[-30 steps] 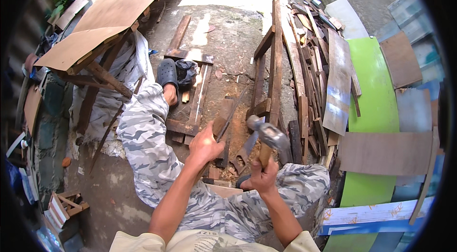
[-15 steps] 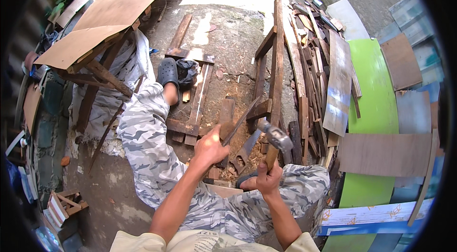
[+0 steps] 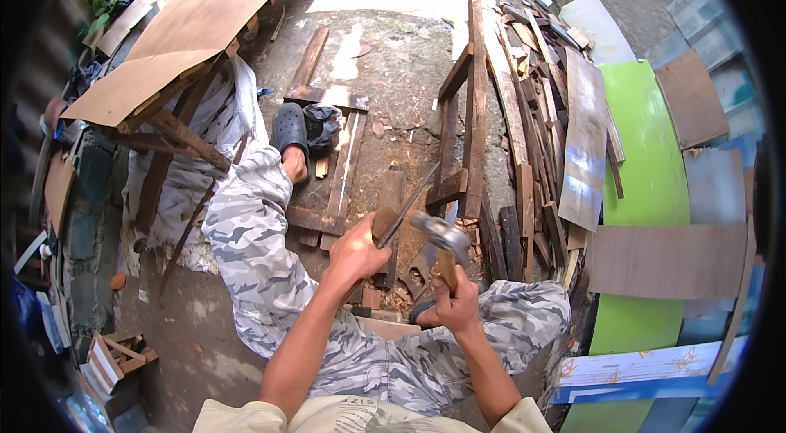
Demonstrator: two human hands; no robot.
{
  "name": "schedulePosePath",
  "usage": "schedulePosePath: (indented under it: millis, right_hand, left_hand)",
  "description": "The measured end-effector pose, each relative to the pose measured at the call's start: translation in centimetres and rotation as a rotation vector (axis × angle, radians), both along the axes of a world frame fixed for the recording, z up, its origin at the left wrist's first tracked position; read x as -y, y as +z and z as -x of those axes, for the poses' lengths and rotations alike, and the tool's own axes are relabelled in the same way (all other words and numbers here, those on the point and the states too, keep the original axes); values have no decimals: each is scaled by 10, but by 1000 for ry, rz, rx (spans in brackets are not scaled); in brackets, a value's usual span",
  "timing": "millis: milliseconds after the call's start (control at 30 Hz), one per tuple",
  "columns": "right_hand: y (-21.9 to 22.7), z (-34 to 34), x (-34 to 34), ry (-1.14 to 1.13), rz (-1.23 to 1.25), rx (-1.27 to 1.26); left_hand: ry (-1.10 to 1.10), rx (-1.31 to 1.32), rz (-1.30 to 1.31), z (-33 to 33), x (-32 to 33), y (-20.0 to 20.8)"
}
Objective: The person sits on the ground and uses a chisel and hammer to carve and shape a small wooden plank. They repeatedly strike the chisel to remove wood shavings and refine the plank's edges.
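Observation:
My left hand (image 3: pixel 357 253) is closed around a thin dark strip (image 3: pixel 412 202) that slants up and to the right; I cannot tell whether it is wood or metal. A small brown wood block (image 3: pixel 383 223) shows right beside its fingers. In my right hand (image 3: pixel 458 302) is a claw hammer (image 3: pixel 442 236), gripped by its wooden handle, its metal head raised just right of the strip and apart from it. Below the hammer, a handsaw (image 3: pixel 417 271) lies partly hidden on the ground among wood shavings. A dark wooden board (image 3: pixel 395 187) lies beyond my left hand.
An upright wooden frame (image 3: pixel 475 105) stands ahead on the right, beside a pile of scrap lumber (image 3: pixel 532 130). Another wooden frame (image 3: pixel 348 163) lies by my left foot. A plywood-topped table (image 3: pixel 188 15) is at the far left. Green and brown panels (image 3: pixel 643 138) lie at the right.
The hammer has swung left, its head nearer to the strip. My left hand still holds the strip in about the same place.

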State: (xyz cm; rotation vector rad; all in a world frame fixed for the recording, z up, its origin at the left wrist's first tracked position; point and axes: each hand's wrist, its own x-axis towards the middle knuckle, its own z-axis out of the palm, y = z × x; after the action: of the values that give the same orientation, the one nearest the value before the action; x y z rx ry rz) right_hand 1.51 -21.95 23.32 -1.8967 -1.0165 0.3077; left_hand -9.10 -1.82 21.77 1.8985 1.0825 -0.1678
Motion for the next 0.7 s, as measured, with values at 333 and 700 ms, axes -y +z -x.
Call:
schedulePosePath:
  millis: [333,700]
  right_hand:
    - [32,4,-33,-134,139,-227]
    - [-23,-12,-80,-116,261,-398]
  left_hand:
    - [-18,45,-2,5,-6,-10]
    - [-7,-91,-60,33,18,32]
